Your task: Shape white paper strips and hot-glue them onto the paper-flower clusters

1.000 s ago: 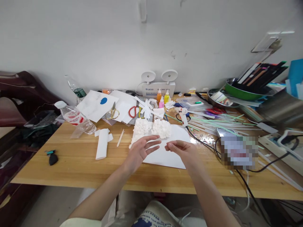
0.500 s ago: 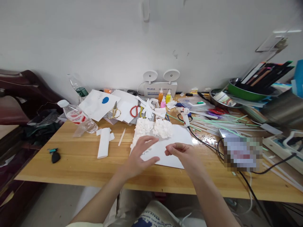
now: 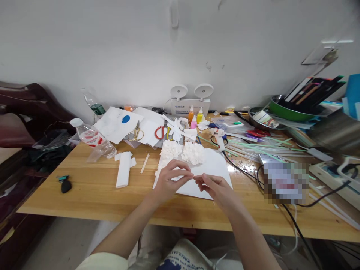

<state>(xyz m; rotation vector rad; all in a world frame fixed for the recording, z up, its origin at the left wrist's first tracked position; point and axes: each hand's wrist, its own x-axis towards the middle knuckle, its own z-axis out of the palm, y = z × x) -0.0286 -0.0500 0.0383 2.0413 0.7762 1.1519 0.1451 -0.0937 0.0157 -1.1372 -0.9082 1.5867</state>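
My left hand [image 3: 173,177] and my right hand [image 3: 215,186] meet fingertip to fingertip above a white sheet [image 3: 216,165]. The left thumb and fingers are pinched together, and so are the right ones; whatever sits between them is too small to make out. Just beyond the hands, two clumps of crumpled white bits lie side by side: a left clump [image 3: 170,150] and a right clump [image 3: 194,153]. To the left on the table are a folded white paper tube [image 3: 123,170] and a thin pale stick [image 3: 145,162].
A glue gun [image 3: 218,138] with a black cable stands right of the sheet, near scattered pale strips. Gold scissors [image 3: 136,133], paper sheets and a plastic bottle [image 3: 94,138] are at back left. A blurred phone [image 3: 287,182] and a green bowl [image 3: 292,108] are at right.
My left hand has closed from spread fingers into a pinch and moved right to meet my right hand's fingertips. The right hand has shifted slightly and stays pinched.
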